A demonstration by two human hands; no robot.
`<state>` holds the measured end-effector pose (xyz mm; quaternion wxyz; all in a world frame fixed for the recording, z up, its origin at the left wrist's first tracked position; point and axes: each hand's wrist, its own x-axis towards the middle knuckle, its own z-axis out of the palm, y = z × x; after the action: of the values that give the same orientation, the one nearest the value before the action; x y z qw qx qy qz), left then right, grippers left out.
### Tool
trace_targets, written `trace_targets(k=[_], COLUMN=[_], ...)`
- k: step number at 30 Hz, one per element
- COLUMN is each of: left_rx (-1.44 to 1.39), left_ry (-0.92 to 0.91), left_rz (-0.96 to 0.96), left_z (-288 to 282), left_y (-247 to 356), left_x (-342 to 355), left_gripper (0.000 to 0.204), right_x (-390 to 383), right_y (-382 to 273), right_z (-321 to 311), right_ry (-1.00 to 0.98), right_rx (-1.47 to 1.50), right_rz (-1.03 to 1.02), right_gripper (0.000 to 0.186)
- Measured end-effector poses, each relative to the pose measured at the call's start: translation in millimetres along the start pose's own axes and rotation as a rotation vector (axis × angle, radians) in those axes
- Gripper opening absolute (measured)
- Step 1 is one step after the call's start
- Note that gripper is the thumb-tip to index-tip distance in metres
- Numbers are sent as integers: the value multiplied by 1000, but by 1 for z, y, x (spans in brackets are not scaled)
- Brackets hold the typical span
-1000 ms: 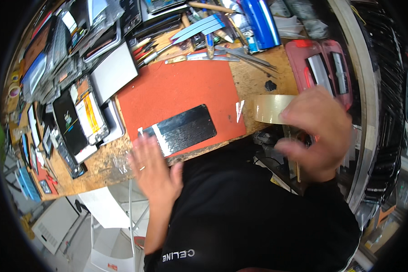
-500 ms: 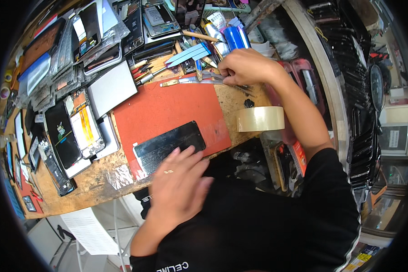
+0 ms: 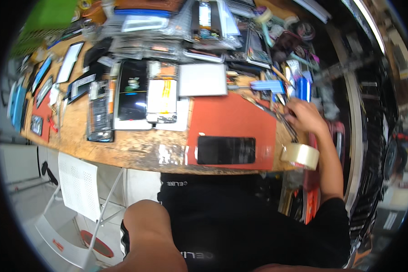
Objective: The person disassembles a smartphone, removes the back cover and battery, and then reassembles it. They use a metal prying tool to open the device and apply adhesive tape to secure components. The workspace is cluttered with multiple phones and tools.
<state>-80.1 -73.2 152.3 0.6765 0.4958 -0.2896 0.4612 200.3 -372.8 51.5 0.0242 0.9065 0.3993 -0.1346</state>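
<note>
My right hand [image 3: 303, 116] is at the right end of the workbench, over a few thin metal tools [image 3: 268, 110] that look like tweezers or picks. Its fingers are curled closed, but blur hides what is between them. Just below the hand, a roll of clear tape [image 3: 299, 156] stands at the bench's right end. A dark smartphone [image 3: 226, 150] lies flat, screen up, on the red mat [image 3: 233, 117], with nobody touching it. I cannot see my left hand in the picture; bare skin at the lower edge looks like my leg.
Left of the mat lie opened phones [image 3: 162, 97], a black screen [image 3: 132, 90] and a white flat panel [image 3: 203, 80]. Bagged phone parts [image 3: 163, 49] are stacked behind. Blue tools [image 3: 267, 86] crowd the back right. A white folding chair [image 3: 79, 183] stands below the bench's left side.
My left hand has left the phone and gone out of view. My right hand stays by the thin tools. The view has swung left, showing more of the bench and the chair.
</note>
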Motion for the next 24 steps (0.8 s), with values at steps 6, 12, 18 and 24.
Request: trace_targets(k=[6, 12, 18, 24], left_rx=[-5, 283, 1405, 1571], left_ry=[49, 185, -63, -268], left_rz=[101, 27, -882, -808], left_z=[-14, -64, -99, -104], left_y=[19, 53, -13, -47], left_x=[-3, -26, -109, -147], left_gripper=[11, 12, 28, 17], right_x=[-1, -42, -83, -19], right_y=[9, -19, -162, -259], right_z=[-7, -48, -28, 70], right_ry=[-88, 494, 810, 413], right_rx=[44, 401, 763, 1122], right_rz=[-35, 142, 94, 113], right_gripper=[19, 17, 25, 29])
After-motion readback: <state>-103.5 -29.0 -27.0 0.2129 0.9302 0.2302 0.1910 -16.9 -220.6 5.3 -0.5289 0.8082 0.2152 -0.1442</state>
